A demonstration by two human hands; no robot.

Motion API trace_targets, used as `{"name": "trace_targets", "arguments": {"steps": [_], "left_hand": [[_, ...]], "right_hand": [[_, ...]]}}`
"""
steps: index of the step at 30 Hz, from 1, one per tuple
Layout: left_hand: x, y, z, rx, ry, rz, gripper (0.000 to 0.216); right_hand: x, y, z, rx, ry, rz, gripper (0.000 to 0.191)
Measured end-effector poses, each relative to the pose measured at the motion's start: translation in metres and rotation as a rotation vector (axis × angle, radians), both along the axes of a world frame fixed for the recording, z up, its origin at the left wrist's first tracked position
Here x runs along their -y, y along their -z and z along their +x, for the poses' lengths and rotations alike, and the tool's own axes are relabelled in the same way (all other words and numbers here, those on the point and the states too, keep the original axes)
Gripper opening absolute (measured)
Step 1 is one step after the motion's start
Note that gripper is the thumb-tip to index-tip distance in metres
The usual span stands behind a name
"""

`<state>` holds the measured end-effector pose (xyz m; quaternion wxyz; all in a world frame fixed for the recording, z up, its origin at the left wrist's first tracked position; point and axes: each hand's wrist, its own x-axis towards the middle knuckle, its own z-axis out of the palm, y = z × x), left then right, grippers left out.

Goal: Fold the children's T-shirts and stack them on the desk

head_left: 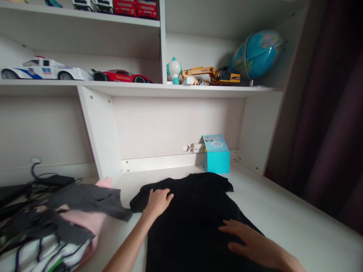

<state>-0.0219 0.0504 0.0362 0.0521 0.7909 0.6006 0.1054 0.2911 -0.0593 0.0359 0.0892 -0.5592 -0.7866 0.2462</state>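
A black short-sleeved T-shirt point(195, 211) lies spread on the white desk, its collar end towards the back. My left hand point(159, 202) rests on the shirt near its left shoulder, fingers apart and partly curled, holding nothing. Over the shirt's right side is my right hand point(248, 241), open, with fingers stretched out to the left. Whether the right palm presses the cloth or hovers just above it, I cannot tell. The lower end of the shirt runs out of view at the bottom.
Left of the shirt lies a heap of grey clothing point(93, 200), pink cloth point(87, 223) and a striped garment point(39, 251). A blue desk calendar point(218, 160) stands behind the shirt. Shelves above hold toy cars point(121, 76), a toy excavator point(210, 75) and a globe point(261, 54).
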Motion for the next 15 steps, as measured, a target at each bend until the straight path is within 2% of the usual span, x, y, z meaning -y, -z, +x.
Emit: {"name": "trace_targets", "arguments": {"steps": [2, 4, 6, 8, 12, 15], "left_hand": [[-0.010, 0.009, -0.001, -0.014, -0.059, 0.062, 0.049], [-0.018, 0.024, -0.003, -0.047, -0.072, 0.025, 0.054], [-0.024, 0.038, -0.005, -0.063, -0.044, -0.024, 0.059], [-0.029, 0.047, -0.008, -0.065, -0.016, -0.024, 0.061], [-0.036, 0.048, -0.017, -0.072, -0.024, 0.004, 0.060], [-0.045, 0.044, -0.028, -0.084, -0.102, 0.006, 0.059]], "right_hand": [[-0.016, -0.012, -0.010, -0.026, 0.024, 0.113, 0.043], [-0.040, -0.014, -0.031, -0.038, 0.029, 0.225, 0.045], [-0.065, -0.004, -0.056, 0.005, 0.030, 0.245, 0.049], [-0.088, 0.012, -0.079, 0.077, 0.047, 0.190, 0.057], [-0.117, 0.039, -0.105, 0.170, 0.108, 0.182, 0.061], [-0.123, 0.046, -0.109, 0.183, 0.126, 0.221, 0.062]]}}
